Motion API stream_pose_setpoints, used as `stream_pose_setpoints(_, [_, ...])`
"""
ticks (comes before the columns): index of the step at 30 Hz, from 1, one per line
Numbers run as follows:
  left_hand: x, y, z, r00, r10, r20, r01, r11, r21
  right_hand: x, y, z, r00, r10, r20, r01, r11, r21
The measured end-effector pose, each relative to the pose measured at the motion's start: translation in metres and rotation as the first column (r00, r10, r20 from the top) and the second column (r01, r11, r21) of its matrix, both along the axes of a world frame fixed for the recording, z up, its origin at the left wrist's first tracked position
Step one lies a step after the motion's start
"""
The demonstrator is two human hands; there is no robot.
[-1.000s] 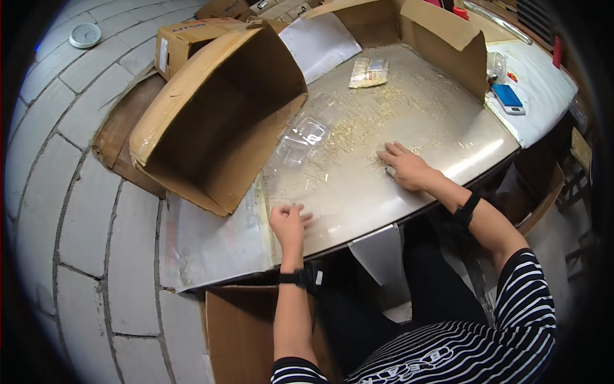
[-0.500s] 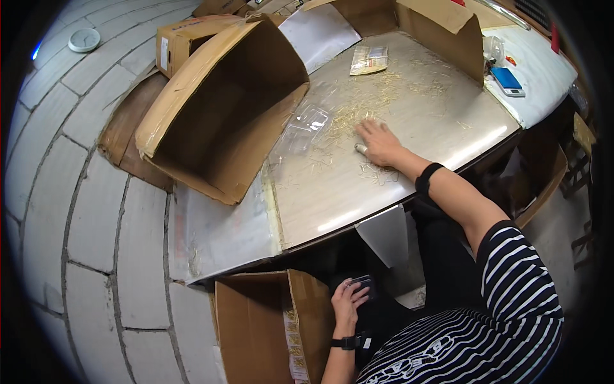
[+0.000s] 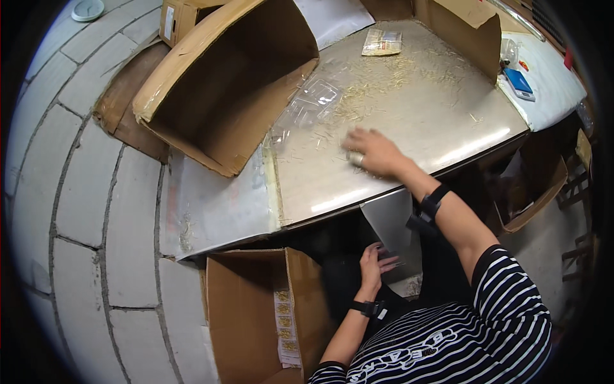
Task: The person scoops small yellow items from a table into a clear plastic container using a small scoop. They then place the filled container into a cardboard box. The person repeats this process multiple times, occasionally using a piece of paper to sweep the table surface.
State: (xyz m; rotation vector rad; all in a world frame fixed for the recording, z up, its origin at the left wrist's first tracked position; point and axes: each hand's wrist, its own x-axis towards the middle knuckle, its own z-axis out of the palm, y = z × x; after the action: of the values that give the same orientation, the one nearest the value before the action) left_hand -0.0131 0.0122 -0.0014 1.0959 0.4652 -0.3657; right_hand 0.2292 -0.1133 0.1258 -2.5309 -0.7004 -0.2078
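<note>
My right hand (image 3: 377, 153) lies low over the tabletop, slightly blurred, with its fingers stretched out and a white wrap on one digit. Thin gold-coloured pins (image 3: 374, 89) are scattered beyond it, and whether any lie under the palm is hidden. Below the table's near edge, my left hand (image 3: 371, 267) is raised above my lap, its thumb and fingers around a small see-through plastic piece (image 3: 389, 263) that is hard to make out. Clear plastic trays (image 3: 313, 99) rest beside the pins, left of my right hand.
A large cardboard box (image 3: 224, 83) lies on its side at the left of the table (image 3: 339, 185). Another open carton (image 3: 240, 307), by my left arm, contains a strip of small packs of gold pieces (image 3: 286, 326). A blue-topped scale (image 3: 519, 83) sits at the far right.
My right hand has swept left and nearer across the table, away from the main scatter of pins. My left hand has risen toward the table's edge. The whole view has shifted.
</note>
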Motion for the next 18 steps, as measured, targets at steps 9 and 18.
stream_pose_setpoints(9, [-0.002, -0.014, -0.035, 0.995, 0.033, 0.089, -0.006, 0.958, -0.287, -0.111, 0.011, 0.009, 0.995, -0.055, 0.088, 0.052, 0.998, 0.041])
stream_pose_setpoints(18, [-0.003, -0.018, -0.004, 0.999, 0.001, 0.037, 0.01, 0.953, -0.302, -0.181, -0.077, 0.022, 0.997, -0.027, 0.074, 0.005, 0.959, 0.285])
